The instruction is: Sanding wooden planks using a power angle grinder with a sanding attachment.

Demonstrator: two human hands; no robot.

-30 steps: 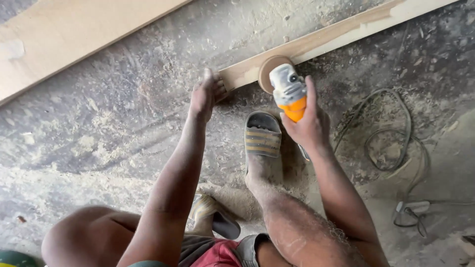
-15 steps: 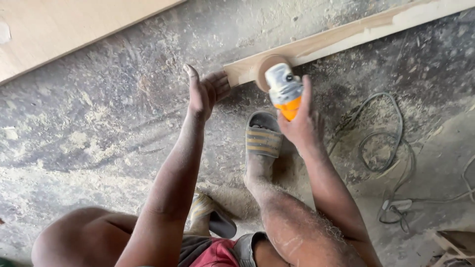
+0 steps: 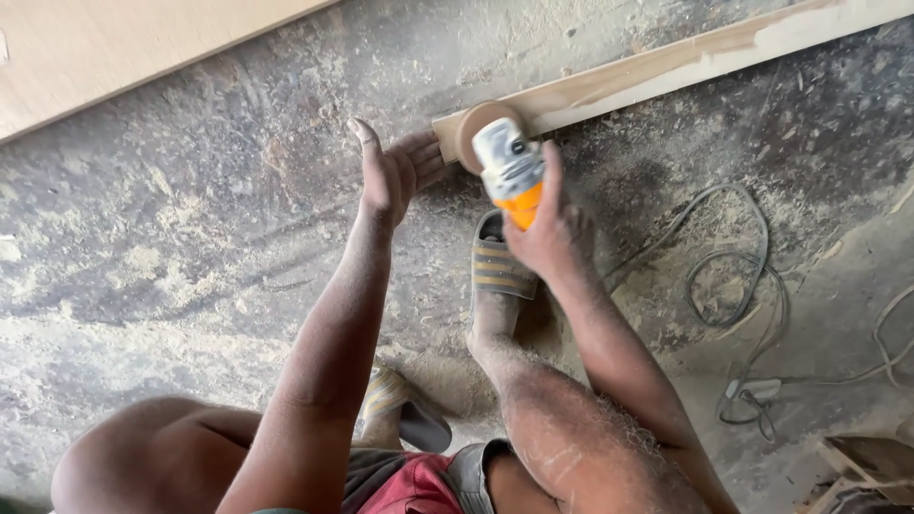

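Observation:
My right hand (image 3: pixel 550 233) grips an orange and grey angle grinder (image 3: pixel 509 171) with a round sanding disc (image 3: pixel 473 133) pressed against the near end of a long pale wooden strip (image 3: pixel 666 62). The strip lies on the dusty floor and runs off to the upper right. My left hand (image 3: pixel 392 173) rests against the strip's end, fingers apart and thumb raised, holding nothing. My sandalled foot (image 3: pixel 502 271) is planted just below the grinder.
A large wooden board (image 3: pixel 114 52) lies at the upper left. The grinder's cable (image 3: pixel 733 276) coils on the floor to the right, near a plug (image 3: pixel 752 390). Sawdust covers the concrete floor (image 3: pixel 190 238). A second sandal (image 3: pixel 405 409) sits by my knee.
The grinder and my right hand have slid left along the strip toward its end. My left hand has shifted from gripping the strip's end to resting flat beside it.

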